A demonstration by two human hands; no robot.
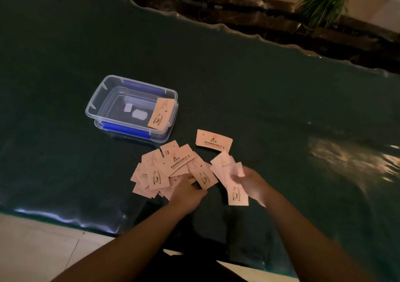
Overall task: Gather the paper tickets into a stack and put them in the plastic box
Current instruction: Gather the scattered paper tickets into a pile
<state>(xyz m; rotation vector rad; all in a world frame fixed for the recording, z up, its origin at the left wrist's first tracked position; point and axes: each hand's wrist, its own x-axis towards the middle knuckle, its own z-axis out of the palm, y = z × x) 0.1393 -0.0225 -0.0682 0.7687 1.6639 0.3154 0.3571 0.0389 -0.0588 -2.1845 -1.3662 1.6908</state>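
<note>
A: We start at our right hand (251, 182). Its fingers (237, 176) are curled closed around a small fan of pale pink paper tickets (229, 173), which stick out toward the left and toward us, one longer ticket hanging down with a cup logo printed on it.

B: And our left hand (186, 189) lies palm down on the loose pile of pink tickets (160, 169) spread on the table. Its fingers (191, 176) press flat on the slips; we cannot tell whether they actually pinch any of them.

A: The pile fans out to the left of that hand, tickets overlapping at all angles, some showing a cup logo and others a line of printed text.

B: Just beyond the two hands, one single pink ticket (213, 140) lies apart from the pile, flat on the dark green covered table (281, 108).

A: Farther out and to the left stands the clear rectangular plastic box with blue clip handles (97, 100), open at the top, apparently resting on its own lid.

B: One more pink ticket (161, 113) leans inside it, propped against the right end wall. Two small white labels (135, 111) show at the box bottom.

A: Past the far table edge we see green potted plants (322, 2).
</note>
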